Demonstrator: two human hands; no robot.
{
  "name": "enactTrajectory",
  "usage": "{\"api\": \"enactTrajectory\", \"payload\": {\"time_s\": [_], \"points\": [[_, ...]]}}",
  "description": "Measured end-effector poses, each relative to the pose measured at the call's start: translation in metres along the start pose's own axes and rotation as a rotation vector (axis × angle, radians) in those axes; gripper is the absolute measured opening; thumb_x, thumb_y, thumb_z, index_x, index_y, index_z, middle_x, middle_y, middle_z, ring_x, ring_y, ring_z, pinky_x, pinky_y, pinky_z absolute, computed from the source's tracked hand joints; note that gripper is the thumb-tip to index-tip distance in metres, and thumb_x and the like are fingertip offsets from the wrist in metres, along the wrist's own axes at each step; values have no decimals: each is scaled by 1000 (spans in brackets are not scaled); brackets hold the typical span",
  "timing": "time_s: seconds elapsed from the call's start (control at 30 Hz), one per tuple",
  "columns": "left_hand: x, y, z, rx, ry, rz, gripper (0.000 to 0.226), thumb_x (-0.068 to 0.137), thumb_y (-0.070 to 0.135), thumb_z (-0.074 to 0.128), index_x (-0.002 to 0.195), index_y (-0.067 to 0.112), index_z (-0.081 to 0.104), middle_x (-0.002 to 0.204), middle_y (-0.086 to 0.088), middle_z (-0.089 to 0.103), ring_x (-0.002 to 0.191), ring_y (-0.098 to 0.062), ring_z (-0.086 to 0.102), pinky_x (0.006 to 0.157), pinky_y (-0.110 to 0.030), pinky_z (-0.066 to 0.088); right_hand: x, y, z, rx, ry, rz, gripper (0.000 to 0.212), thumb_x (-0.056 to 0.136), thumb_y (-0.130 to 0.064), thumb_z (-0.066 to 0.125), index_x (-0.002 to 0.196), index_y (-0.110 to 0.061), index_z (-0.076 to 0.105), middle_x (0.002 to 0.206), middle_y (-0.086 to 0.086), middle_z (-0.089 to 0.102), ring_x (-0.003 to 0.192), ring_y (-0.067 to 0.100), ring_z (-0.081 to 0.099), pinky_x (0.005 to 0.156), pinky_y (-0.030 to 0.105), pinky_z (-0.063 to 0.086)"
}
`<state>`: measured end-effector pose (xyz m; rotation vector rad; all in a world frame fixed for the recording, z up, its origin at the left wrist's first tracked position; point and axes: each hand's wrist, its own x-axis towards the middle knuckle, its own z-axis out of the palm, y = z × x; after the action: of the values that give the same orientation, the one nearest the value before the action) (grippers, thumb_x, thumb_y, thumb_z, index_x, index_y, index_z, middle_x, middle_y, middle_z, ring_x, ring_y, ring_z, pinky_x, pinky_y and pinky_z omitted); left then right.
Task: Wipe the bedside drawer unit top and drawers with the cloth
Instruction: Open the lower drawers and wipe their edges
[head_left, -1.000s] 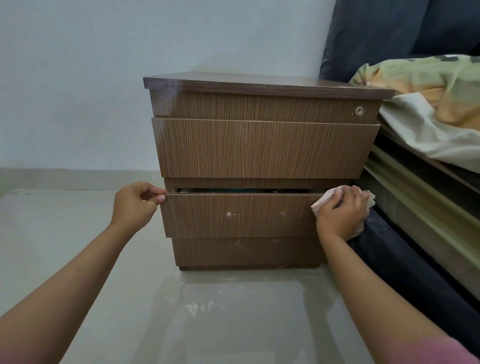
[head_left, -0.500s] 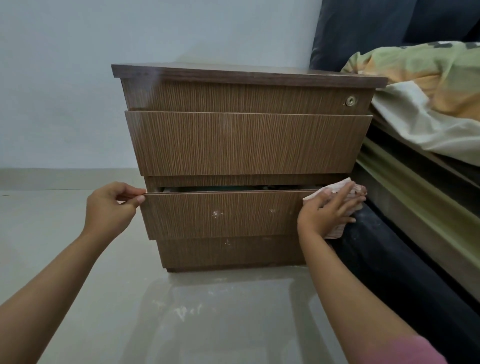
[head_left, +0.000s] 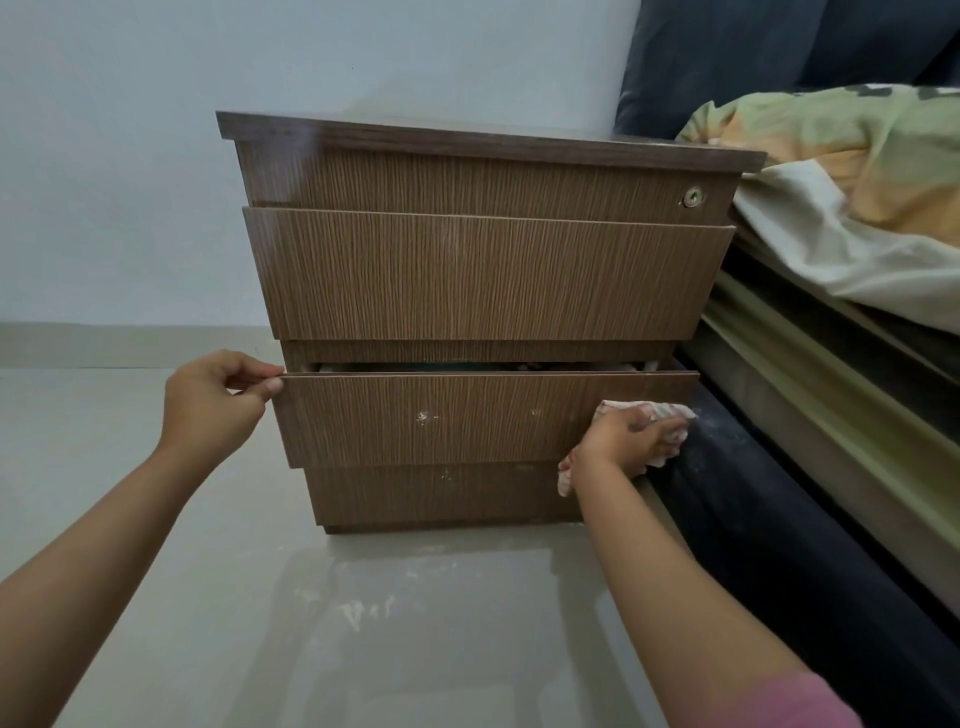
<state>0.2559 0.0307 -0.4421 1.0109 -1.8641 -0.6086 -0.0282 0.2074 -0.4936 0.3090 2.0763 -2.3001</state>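
Observation:
A brown wood-grain bedside drawer unit (head_left: 483, 270) stands on the floor against the wall. Its lower drawer (head_left: 467, 418) is pulled out a little, and dark contents show in the gap above it. My left hand (head_left: 215, 402) pinches the top left corner of that drawer front. My right hand (head_left: 631, 441) presses a pale cloth (head_left: 660, 413) against the right end of the same drawer front. White specks mark the drawer face near its middle.
A bed with dark sides (head_left: 769, 519) stands tight against the unit's right side, with a rumpled green and orange blanket (head_left: 841, 171) on it. The glossy grey floor (head_left: 337, 623) carries white smudges in front of the unit. A pale wall is behind.
My right hand with the cloth has slid down from the drawer's top right corner to the lower right part of its front. My left hand keeps its pinch on the left corner.

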Motion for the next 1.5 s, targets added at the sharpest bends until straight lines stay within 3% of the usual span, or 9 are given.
{"api": "enactTrajectory", "payload": {"time_s": [0.23, 0.37, 0.47, 0.6, 0.8, 0.97, 1.1, 1.3, 1.5], "points": [[0, -1, 0, -7, -1, -2, 12, 79, 5, 68, 90, 9, 71, 87, -8, 67, 83, -22, 60, 72, -24, 43, -20, 1, 3, 166, 61, 90, 55, 101, -34, 24, 149, -29, -1, 159, 8, 0, 142, 33, 23, 109, 49, 34], [0, -2, 1, -3, 1, 2, 12, 79, 4, 68, 90, 9, 71, 87, -7, 67, 82, -22, 60, 78, -30, 43, -37, -3, 11, 200, -3, -84, 55, 99, -36, 30, 147, -37, 5, 158, 8, 11, 137, 29, 33, 102, 43, 42], [1, -4, 1, 12, 5, 14, 12, 79, 5, 68, 90, 9, 71, 87, -7, 67, 83, -22, 61, 77, -28, 45, -45, -8, 19, 81, -78, -234, 55, 100, -27, 33, 149, -35, 9, 159, 6, -3, 144, 31, 16, 108, 45, 34], [2, -6, 1, -7, 7, -15, 12, 79, 6, 67, 89, 11, 71, 81, -2, 65, 74, -6, 58, 63, 1, 39, -46, -14, 25, -19, -122, -206, 47, 101, -18, 34, 146, -33, 27, 158, 6, -11, 145, 34, 4, 111, 50, 28], [2, -4, 1, -15, 13, -10, 12, 79, 5, 67, 89, 10, 71, 81, -4, 65, 72, -4, 56, 67, -9, 42, -33, -22, 20, -25, -95, -173, 45, 101, -23, 35, 144, -37, 31, 159, 4, -12, 145, 34, 4, 107, 56, 32], [3, -5, 1, -2, 9, -2, 12, 80, 5, 67, 91, 10, 71, 85, -7, 66, 72, -6, 57, 63, 0, 40, -6, -30, 7, -36, -43, -165, 43, 101, -27, 34, 144, -35, 33, 159, 8, -8, 144, 35, 11, 110, 47, 27], [2, -4, 1, -14, 7, -15, 13, 80, 5, 67, 91, 10, 71, 86, -7, 66, 78, -16, 59, 71, -14, 41, 15, -31, 3, -31, -22, -164, 42, 99, -30, 36, 140, -42, 35, 159, 8, 4, 141, 37, 21, 109, 49, 35], [2, -4, 1, -17, 6, -24, 12, 80, 5, 67, 91, 9, 71, 79, -3, 64, 71, -6, 56, 72, -15, 42, 24, -32, -4, 76, 71, -118, 47, 99, -31, 33, 144, -42, 24, 158, 4, 17, 136, 29, 35, 106, 47, 38], [2, -2, 1, -19, 2, -13, 13, 80, 5, 67, 92, 8, 70, 83, -9, 65, 70, -8, 56, 70, -15, 42, -8, -15, 1, 5, -68, -190, 57, 99, -35, 32, 147, -42, 2, 159, 7, 0, 140, 32, 26, 103, 44, 41]]}}
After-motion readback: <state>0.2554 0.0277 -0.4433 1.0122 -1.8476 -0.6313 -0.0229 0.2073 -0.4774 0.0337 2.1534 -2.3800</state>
